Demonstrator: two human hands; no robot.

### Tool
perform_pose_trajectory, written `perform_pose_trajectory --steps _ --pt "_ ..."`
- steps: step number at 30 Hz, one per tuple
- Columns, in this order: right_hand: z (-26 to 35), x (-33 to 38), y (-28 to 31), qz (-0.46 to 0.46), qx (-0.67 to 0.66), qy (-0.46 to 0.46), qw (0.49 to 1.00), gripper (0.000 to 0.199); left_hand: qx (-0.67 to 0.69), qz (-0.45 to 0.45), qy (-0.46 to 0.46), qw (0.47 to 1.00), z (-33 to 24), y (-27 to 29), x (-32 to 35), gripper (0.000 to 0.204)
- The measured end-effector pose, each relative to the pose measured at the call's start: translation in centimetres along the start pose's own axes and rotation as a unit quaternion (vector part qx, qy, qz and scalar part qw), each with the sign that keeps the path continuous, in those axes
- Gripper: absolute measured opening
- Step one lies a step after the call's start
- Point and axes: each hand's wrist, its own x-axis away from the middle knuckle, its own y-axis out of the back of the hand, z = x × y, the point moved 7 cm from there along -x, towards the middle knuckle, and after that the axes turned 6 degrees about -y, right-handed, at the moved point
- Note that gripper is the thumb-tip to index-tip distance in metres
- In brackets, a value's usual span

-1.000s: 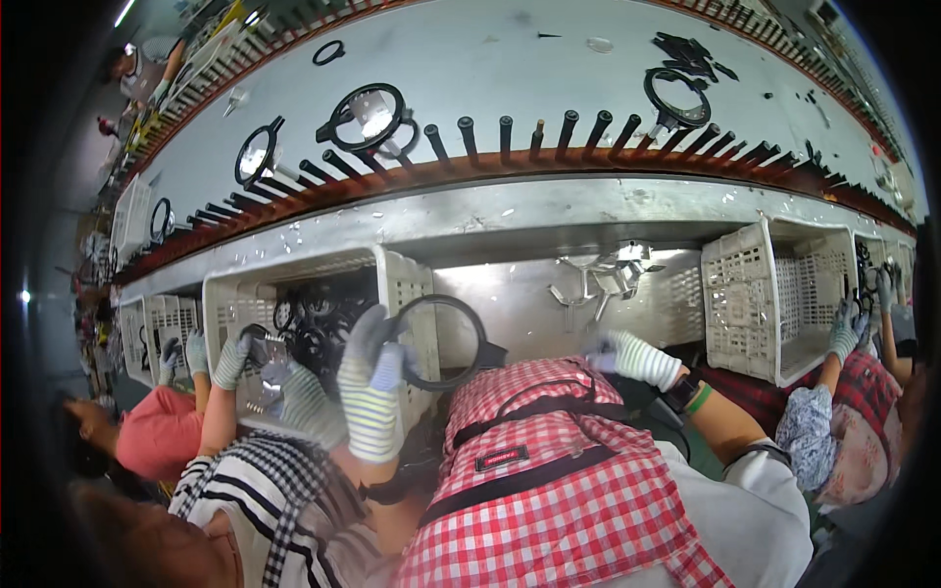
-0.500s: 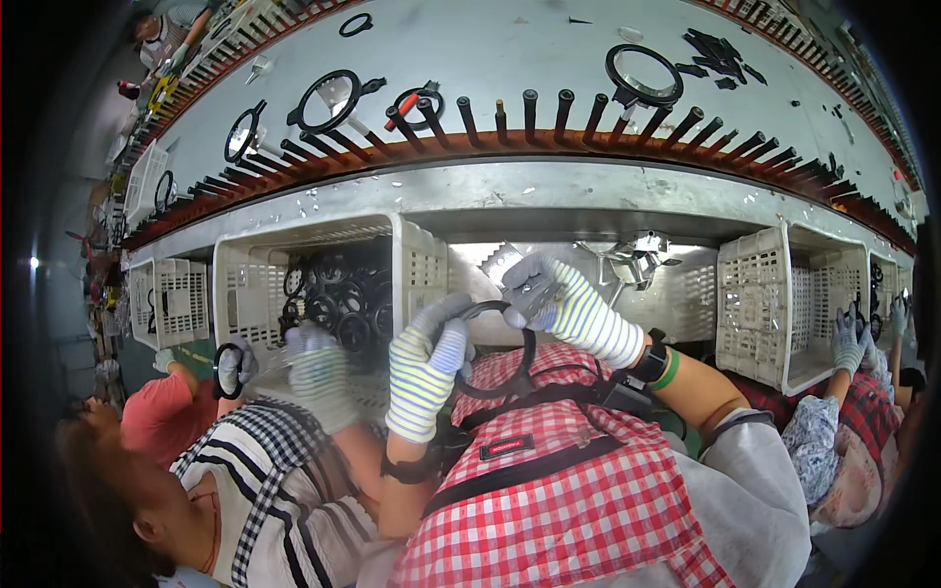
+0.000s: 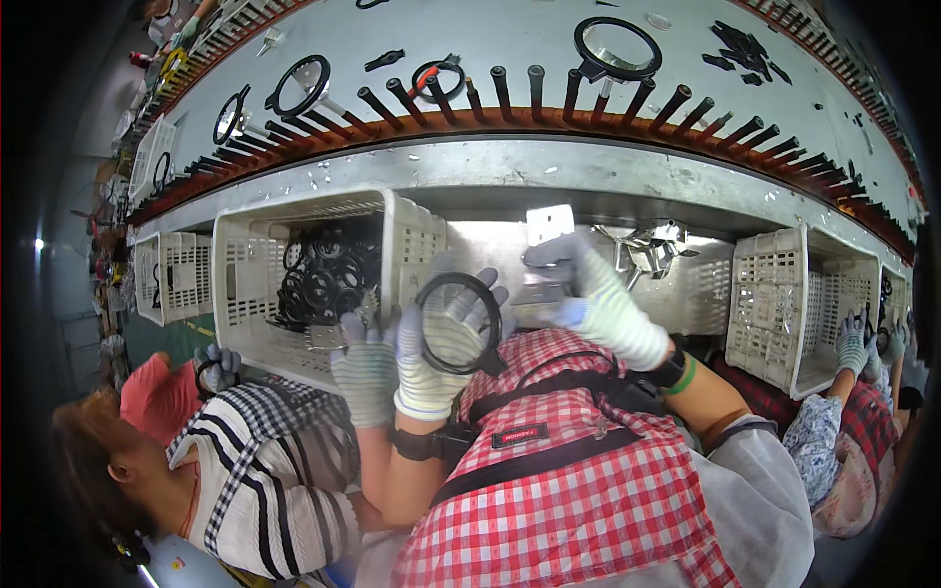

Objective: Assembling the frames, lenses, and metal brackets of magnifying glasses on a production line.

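My left hand (image 3: 431, 365), in a striped glove with grey palm, is held up in front of the apron. A black ring (image 3: 425, 312) with a small lug rests against its palm; the thumb lies at the ring's side, the fingers spread behind it. Over the metal tray (image 3: 478, 235), my gloved right hand (image 3: 610, 304) is bent with fingers together, slightly blurred. At its fingertips is a bright metal plate (image 3: 549, 223) with small holes, seemingly pinched there. Several shiny metal brackets (image 3: 652, 250) lie in the tray to its right.
A white basket (image 3: 417, 240) of black rings (image 3: 328, 279) stands left; another white basket (image 3: 760, 314) stands right. A co-worker's gloved hand (image 3: 365, 377) is close beside my left hand. Black-tipped pegs (image 3: 536, 93) line the bench edge, with ringed lenses (image 3: 618, 49) beyond.
My left hand has turned its palm up, bringing the black ring upright against it. The right hand has moved off the ring, to the right, with the metal plate at its fingertips. The view shifted slightly.
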Motion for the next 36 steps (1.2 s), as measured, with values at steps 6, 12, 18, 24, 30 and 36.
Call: perform_pose_trajectory --steps 6,12,18,24,30,36 --pt "0.2 4.6 -1.8 0.304 -0.115 -0.129 0.937 0.045 0.016 -0.012 -0.003 1.000 -1.2 -0.2 0.0 0.092" --pt "-0.7 5.1 -3.5 0.334 -0.176 -0.216 0.901 0.049 -0.015 -0.005 0.014 1.000 -1.2 -0.6 0.5 0.091" --pt "-2.6 4.9 -3.3 0.357 -0.144 -0.239 0.892 0.033 -0.038 0.008 0.054 0.998 -0.4 -0.8 0.7 0.092" --pt "-2.3 4.7 -2.8 0.321 -0.012 -0.268 0.909 0.031 -0.009 -0.004 0.108 0.994 1.2 0.2 1.3 0.090" --pt "-2.7 5.8 -3.4 0.308 -0.054 -0.339 0.887 0.034 -0.015 -0.045 0.133 0.990 2.8 1.5 2.5 0.085" --pt "-4.3 6.0 -2.7 0.282 -0.044 -0.359 0.889 0.035 0.008 -0.067 0.142 0.988 3.3 1.4 3.1 0.083"
